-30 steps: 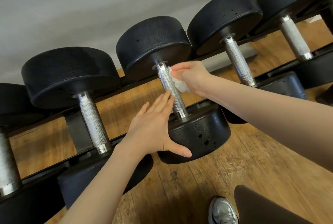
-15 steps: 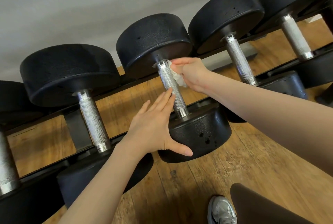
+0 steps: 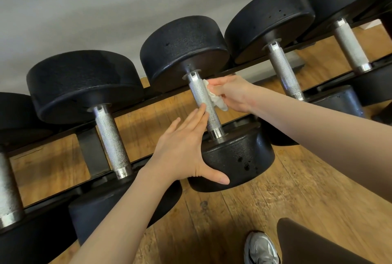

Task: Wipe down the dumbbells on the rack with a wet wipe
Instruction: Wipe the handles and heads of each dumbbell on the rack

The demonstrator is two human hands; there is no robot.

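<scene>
A grey wall [image 3: 84, 9] and a worn wooden floor [image 3: 265, 206] are seen from the head view, with a black rack [image 3: 91, 149] crossing between them. Several black dumbbells are laid side by side on its rails, each with a knurled silver handle. The middle dumbbell [image 3: 237, 157] is being worked on (its near head juts out over the floor). A crumpled white wet wipe [image 3: 216, 97] is pressed against the right side of the dumbbell's handle [image 3: 204, 102], pinched between the thumb and curled fingers of the right hand [image 3: 235, 93]. The left hand [image 3: 182, 149] is laid flat with straight, relaxed fingers: the fingertips touch the left side of the handle, and the thumb is spread along the rim of the near head. A grey sneaker [image 3: 262, 249] and a dark trouser leg [image 3: 307, 242] are visible at the lower right.
</scene>
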